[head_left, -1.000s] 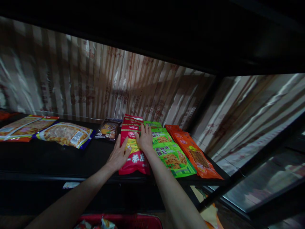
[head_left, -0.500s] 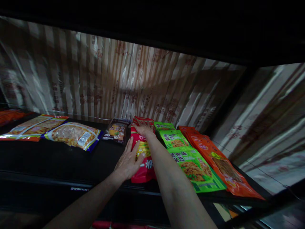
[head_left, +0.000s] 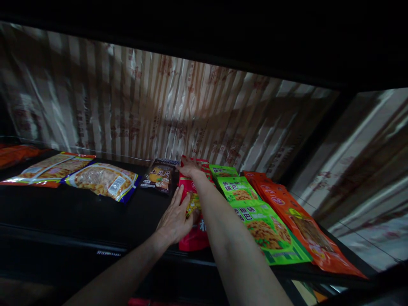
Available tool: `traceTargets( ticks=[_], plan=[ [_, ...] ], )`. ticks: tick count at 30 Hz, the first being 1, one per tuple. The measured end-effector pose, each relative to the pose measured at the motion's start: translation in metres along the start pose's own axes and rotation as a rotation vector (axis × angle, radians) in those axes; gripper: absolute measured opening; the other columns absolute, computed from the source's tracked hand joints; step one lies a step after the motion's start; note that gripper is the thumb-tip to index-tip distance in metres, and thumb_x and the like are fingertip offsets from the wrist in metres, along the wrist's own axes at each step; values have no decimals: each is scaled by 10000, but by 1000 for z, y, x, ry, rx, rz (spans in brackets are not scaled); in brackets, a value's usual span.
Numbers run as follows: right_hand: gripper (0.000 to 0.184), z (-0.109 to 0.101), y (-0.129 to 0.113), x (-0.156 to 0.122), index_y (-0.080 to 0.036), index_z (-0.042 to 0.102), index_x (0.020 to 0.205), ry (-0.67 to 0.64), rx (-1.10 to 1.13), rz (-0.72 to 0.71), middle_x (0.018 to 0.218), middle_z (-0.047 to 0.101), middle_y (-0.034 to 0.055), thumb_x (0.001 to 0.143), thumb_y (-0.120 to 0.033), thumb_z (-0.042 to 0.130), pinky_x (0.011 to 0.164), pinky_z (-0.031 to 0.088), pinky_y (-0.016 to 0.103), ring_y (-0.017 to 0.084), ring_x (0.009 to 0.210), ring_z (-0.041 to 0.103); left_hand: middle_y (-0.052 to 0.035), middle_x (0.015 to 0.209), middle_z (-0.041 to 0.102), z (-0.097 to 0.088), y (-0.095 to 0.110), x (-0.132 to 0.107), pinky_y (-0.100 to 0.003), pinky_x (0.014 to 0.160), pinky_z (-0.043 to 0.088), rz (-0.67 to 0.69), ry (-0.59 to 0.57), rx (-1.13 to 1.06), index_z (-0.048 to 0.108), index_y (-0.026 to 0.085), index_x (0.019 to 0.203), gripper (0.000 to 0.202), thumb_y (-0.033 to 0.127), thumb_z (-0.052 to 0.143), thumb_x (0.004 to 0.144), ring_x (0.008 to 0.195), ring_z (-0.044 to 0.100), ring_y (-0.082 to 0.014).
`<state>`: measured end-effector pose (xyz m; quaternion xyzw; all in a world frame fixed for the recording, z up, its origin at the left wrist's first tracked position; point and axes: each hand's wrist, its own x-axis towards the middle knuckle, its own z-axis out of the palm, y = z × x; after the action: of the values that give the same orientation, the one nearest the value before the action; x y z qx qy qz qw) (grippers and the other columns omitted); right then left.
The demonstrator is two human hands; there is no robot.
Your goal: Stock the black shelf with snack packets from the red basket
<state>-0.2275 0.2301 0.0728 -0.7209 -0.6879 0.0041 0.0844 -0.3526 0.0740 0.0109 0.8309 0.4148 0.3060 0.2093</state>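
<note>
A red snack bag (head_left: 194, 241) with a yellow picture lies flat on the dark shelf, its far end near the striped backing. My left hand (head_left: 176, 216) rests along the bag's left edge, fingers stretched out and thumb on its front. Farther back, my right hand (head_left: 190, 166) lies over the bag's top end with its fingers spread; my right forearm covers part of the bag's right side. Close by on the left is a dark brown snack bag (head_left: 158, 175). To the right, several green snack bags (head_left: 270, 233) lie in an overlapping row.
Several orange bags (head_left: 299, 223) overlap at the far right, beside a dark post. Two clear-fronted snack packs (head_left: 102, 180) lie on the left, with an orange pack (head_left: 17, 155) beyond. The shelf's front edge (head_left: 63, 240) runs below, and a dark overhang spans the top.
The view has shifted slightly, so the bags appear a little farther right and lower. My right hand has moved slightly toward the red bag's top left corner. Both hands stay on the bag.
</note>
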Motion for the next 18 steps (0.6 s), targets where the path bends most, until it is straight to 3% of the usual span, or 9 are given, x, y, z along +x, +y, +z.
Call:
traceTargets(
  ticks=[8,13,18],
  plan=[
    [597,10,4,-2,-253,445,1353,-67,-13,98,1413,455,96,857,-568,339,1046,299,518,330,1304,390,-111,1549,95,-5,3,1,-370,1153,165,-44,-74,-11,297,99,1443,638,391,378,881,1420,88,-236],
    [542,9,4,-5,-292,321,1414,-38,-12,98,1416,452,79,909,-473,249,1019,334,508,301,1280,429,-102,1550,62,-8,7,1,-336,1156,140,-71,-97,-13,258,93,1456,667,402,371,876,1423,70,-211],
    [538,9,2,-11,-302,242,1436,57,-13,133,1353,504,120,905,-373,290,944,384,525,312,1199,502,-96,1551,71,-5,5,1,-331,1152,150,-69,-87,-18,254,102,1459,678,410,374,867,1423,82,-202]
  ],
)
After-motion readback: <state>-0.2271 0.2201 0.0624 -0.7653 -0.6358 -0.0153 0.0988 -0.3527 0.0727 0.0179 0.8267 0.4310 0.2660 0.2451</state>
